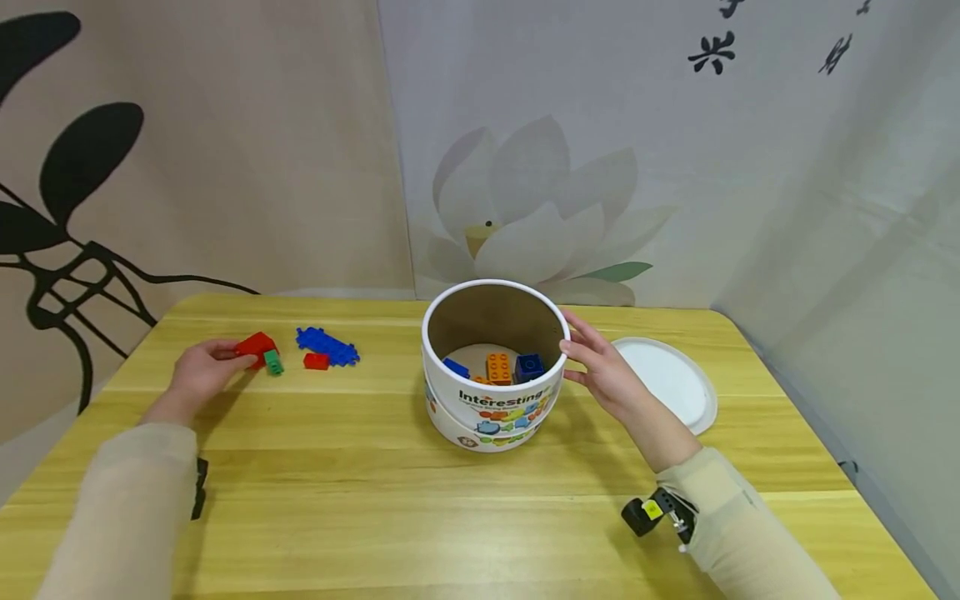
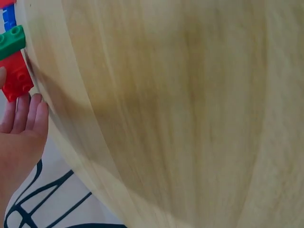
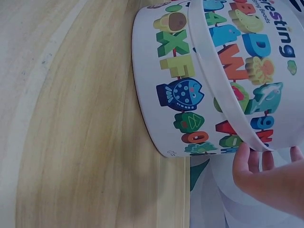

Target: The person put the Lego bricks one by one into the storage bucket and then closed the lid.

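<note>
At the left, my left hand point(image 1: 202, 377) pinches a red toy brick point(image 1: 257, 346) between thumb and fingers. A small green brick point(image 1: 273, 362) is joined to it, and both also show in the left wrist view. My right hand point(image 1: 609, 379) holds the side of a white round bucket point(image 1: 480, 408), one digit at its rim and others against the outer wall. Printed letters and animals cover that wall. Inside the bucket lie an orange brick point(image 1: 498, 368), a dark blue brick point(image 1: 529, 367) and other pieces partly hidden by the front wall.
A flat blue toy piece point(image 1: 327, 346) and a small red brick point(image 1: 316, 361) lie on the wooden table point(image 1: 337, 517), right of my left hand. The white round lid point(image 1: 675, 383) rests behind my right forearm. Printed cloth hangs behind the table.
</note>
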The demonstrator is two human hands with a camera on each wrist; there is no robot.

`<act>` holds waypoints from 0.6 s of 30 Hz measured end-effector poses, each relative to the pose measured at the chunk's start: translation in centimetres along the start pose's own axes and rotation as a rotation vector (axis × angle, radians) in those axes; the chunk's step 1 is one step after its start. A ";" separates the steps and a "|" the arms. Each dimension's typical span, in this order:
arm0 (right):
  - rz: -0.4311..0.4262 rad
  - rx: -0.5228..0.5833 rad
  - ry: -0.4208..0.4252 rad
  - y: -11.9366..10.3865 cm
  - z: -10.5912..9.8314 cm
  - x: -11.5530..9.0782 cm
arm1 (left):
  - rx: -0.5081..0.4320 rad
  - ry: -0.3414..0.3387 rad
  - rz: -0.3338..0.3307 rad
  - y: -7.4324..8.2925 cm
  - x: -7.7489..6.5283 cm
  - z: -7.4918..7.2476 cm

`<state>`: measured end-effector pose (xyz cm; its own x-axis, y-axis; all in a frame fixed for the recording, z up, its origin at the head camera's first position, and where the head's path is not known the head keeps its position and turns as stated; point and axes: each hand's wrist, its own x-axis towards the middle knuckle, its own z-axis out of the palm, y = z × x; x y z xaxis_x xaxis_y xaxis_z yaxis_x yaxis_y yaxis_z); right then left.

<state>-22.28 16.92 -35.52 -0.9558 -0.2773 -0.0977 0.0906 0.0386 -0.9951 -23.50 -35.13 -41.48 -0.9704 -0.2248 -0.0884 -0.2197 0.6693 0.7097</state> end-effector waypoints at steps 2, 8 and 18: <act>-0.003 -0.005 -0.002 -0.1 0.0 0.0 | 0.001 0.003 -0.015 -0.1 0.0 -0.1; -0.020 0.010 -0.012 0.0 0.0 0.0 | -0.023 -0.023 -0.001 -0.1 0.2 -1.0; -0.020 0.018 -0.006 0.0 0.1 -0.1 | -0.066 -0.038 0.004 0.7 1.2 -2.7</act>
<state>-22.20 16.88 -35.51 -0.9558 -0.2836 -0.0781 0.0768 0.0156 -0.9969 -24.57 -36.84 -39.15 -0.9746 -0.1943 -0.1114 -0.2101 0.6213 0.7549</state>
